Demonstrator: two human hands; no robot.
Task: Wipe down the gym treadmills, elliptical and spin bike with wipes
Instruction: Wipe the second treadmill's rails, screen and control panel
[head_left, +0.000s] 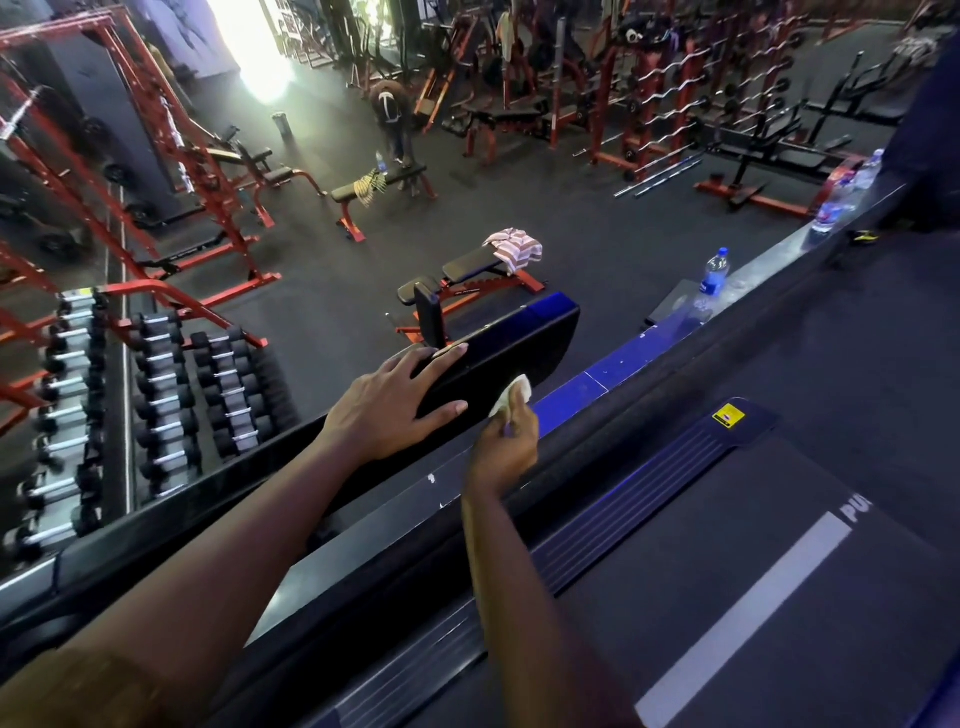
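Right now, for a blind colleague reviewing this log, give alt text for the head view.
A person's left hand rests flat on a black treadmill console while the right hand holds a white wipe against its edge. Dumbbell racks and red benches lie beyond.

1. Left arm: in from 7 o'clock, extended toward 1 o'clock.
2. Left hand (395, 410): palm down, fingers straight and spread (thumb points to 3 o'clock).
3. Right arm: up from 6 o'clock.
4. Right hand (506, 449): fingers curled, pinching wipe (515, 396).
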